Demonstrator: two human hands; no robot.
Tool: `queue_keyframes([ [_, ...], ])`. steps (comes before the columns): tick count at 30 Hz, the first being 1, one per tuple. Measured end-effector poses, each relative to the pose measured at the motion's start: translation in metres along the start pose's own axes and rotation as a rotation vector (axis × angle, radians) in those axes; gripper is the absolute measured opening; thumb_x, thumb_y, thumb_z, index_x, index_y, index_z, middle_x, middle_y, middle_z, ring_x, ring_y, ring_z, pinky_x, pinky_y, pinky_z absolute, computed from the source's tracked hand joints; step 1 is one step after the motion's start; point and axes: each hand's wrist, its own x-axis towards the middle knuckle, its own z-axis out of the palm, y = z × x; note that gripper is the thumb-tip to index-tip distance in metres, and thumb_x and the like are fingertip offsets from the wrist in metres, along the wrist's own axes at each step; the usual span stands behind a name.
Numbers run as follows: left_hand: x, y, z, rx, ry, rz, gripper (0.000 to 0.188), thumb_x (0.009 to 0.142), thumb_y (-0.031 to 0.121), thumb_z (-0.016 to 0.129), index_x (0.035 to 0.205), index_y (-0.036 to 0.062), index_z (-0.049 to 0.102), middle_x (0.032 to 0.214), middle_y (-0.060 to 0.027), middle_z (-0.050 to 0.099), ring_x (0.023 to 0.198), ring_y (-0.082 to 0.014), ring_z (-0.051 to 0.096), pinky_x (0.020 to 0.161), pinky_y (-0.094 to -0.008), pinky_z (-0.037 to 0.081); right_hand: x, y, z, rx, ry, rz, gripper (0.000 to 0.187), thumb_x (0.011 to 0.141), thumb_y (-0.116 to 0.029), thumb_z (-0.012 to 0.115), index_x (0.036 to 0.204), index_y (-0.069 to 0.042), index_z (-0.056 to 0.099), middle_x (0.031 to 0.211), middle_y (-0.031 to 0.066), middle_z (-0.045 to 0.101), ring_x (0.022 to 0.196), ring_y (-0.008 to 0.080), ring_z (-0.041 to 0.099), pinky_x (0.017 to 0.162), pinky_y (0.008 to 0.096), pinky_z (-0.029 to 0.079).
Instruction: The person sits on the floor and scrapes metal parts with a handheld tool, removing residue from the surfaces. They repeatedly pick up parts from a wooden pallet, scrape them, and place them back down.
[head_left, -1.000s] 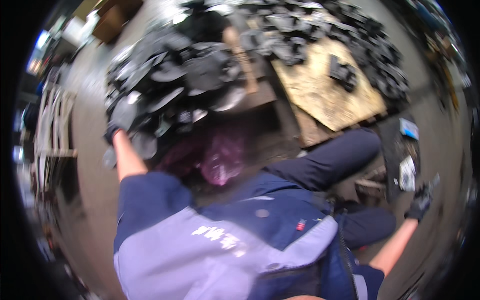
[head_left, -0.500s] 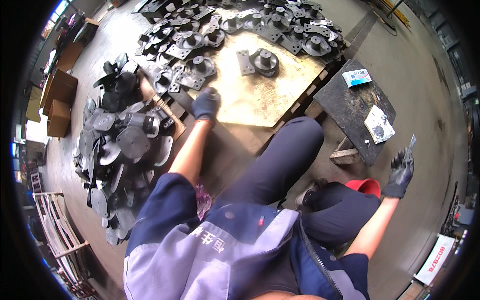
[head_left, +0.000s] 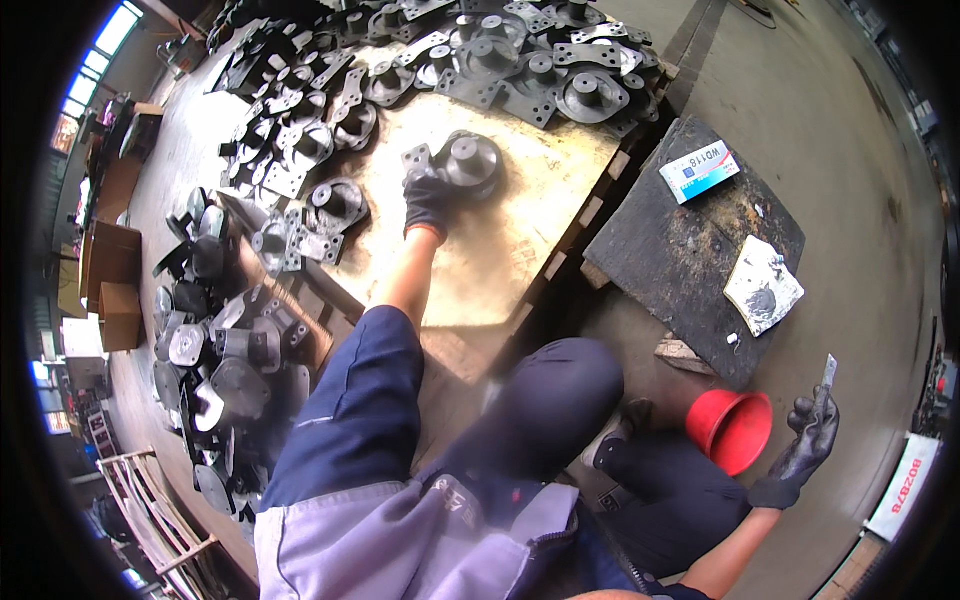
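My left hand (head_left: 431,202), in a dark glove, is closed on the near end of the flat drilled plate of a grey metal bracket (head_left: 468,162). This bracket has a round base with an upright boss and rests on a pale wooden board (head_left: 500,250). My fingertips are partly hidden against the plate. Off to the right, my gloved right hand (head_left: 808,445) is closed around a thin flat metal strip (head_left: 830,372), which sticks upward from the fingers. Just left of that hand a red bucket (head_left: 728,430) lies tilted on the floor.
Similar brackets (head_left: 490,60) crowd the board's far and left sides. More metal parts (head_left: 235,385) are heaped on the floor at left. A dark slab (head_left: 670,230) at right carries a blue-and-white box (head_left: 700,170) and a white sheet with grey paste (head_left: 763,288). Cardboard boxes (head_left: 110,270) stand far left.
My left hand has reached forward from the board's near left corner to the lone bracket and touches it. The right hand still holds the strip. The whole view has shifted.
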Motion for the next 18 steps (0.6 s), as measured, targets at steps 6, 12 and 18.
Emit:
queue_keyframes([
  [6,-0.009,0.048,-0.024,0.286,-0.189,0.276,0.025,0.082,0.026,0.051,0.091,0.0079,0.064,0.088,-0.0132,0.064,0.085,-0.0283,0.062,0.072,-0.0386,0.047,0.002,-0.003,0.0,-0.05,0.018,0.081,0.032,0.09,-0.028,0.048,0.11,-0.003,0.057,0.082,0.0027,0.054,0.071,0.0102,0.049,0.067,0.0258,0.042],
  [12,0.026,0.076,-0.063,0.475,-0.675,0.466,0.021,0.067,0.021,0.057,0.075,0.0056,0.068,0.074,-0.0144,0.066,0.072,-0.027,0.065,0.061,-0.0351,0.049,0.006,-0.001,0.006,0.015,-0.007,0.069,0.031,0.091,-0.027,0.047,0.11,-0.003,0.057,0.083,0.0027,0.054,0.072,0.0101,0.05,0.07,0.0267,0.042],
  [18,0.039,0.036,-0.117,0.081,-1.152,0.527,0.023,0.069,0.029,0.067,0.081,0.01,0.068,0.072,-0.008,0.064,0.067,-0.0216,0.061,0.058,-0.0309,0.047,0.003,-0.005,0.008,0.049,-0.088,-0.021,0.034,0.092,-0.026,0.044,0.113,-0.001,0.055,0.084,0.0037,0.054,0.075,0.0112,0.05,0.072,0.0284,0.042],
])
